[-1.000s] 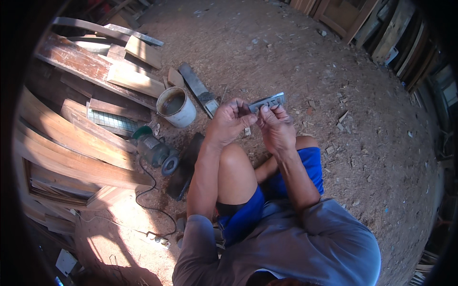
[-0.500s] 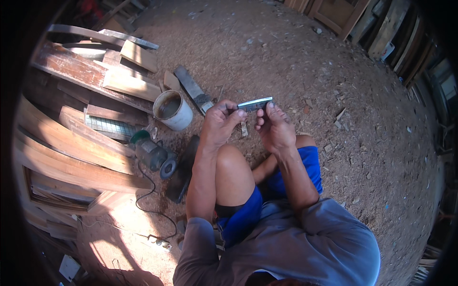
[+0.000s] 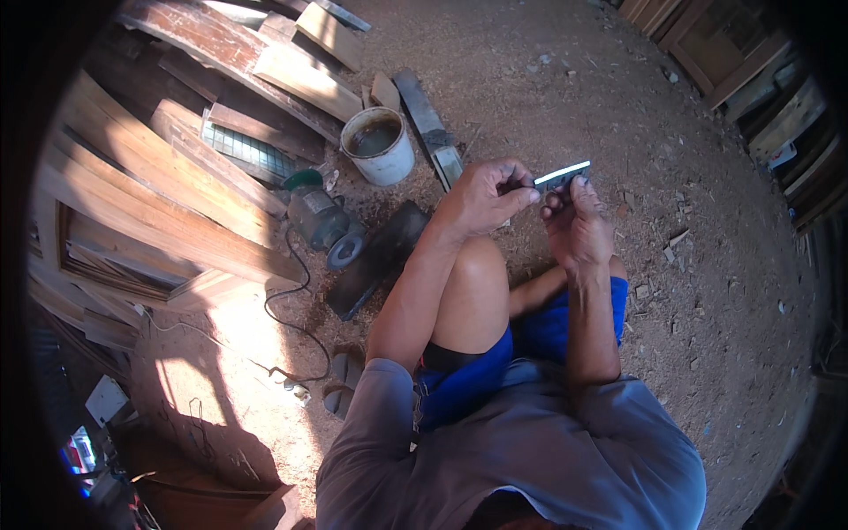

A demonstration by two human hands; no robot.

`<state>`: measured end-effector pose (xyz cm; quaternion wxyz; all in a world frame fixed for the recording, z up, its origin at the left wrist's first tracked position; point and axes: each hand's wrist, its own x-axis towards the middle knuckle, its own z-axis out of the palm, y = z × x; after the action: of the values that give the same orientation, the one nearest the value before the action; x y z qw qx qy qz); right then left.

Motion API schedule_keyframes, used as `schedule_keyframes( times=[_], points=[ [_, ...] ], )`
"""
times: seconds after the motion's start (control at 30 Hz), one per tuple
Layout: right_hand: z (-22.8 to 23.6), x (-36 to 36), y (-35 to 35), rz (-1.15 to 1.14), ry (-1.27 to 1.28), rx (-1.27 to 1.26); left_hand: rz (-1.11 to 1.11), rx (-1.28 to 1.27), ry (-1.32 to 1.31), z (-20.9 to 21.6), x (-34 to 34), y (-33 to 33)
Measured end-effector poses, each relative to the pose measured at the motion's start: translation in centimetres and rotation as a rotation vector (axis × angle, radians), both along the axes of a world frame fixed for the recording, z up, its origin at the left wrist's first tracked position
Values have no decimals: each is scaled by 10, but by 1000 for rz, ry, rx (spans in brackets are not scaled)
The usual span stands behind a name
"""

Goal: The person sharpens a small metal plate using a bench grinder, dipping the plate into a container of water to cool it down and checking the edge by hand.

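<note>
A short, flat metal blade (image 3: 564, 175) is held up in front of my knees, its upper long edge shining white and its face dark. My left hand (image 3: 491, 198) pinches the left end between thumb and fingers. At the right end, my right hand (image 3: 581, 228) grips it with the thumb against the face and the fingers curled below. The blade tilts slightly upward to the right. Left of my bent knee are a dark slab (image 3: 380, 261) and a small bench grinder (image 3: 322, 221) with a round wheel.
A white bucket (image 3: 393, 166) of murky liquid stands beyond the grinder. Beside it lies a narrow board (image 3: 422, 110) with a pale block at its near end. Wooden planks (image 3: 168, 203) are stacked along the left. A black cord (image 3: 281, 314) trails over the dirt floor (image 3: 707, 353), among wood chips.
The view has shifted left, so my hands and the blade appear farther right. Both hands keep hold of the blade, whose bright edge now tilts more steeply.
</note>
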<state>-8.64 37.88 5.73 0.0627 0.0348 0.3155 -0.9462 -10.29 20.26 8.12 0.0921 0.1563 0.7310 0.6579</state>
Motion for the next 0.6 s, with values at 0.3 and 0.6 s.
schedule_keyframes(
  times=[0.3, 0.6],
  points=[
    [8, -8, -21, 94, 24, -4, 114, -48, 77, 16, 20, -25],
    [-43, -61, -73, 370, -44, 470, 1088, 316, 265, -9, 115, -222]
  ],
)
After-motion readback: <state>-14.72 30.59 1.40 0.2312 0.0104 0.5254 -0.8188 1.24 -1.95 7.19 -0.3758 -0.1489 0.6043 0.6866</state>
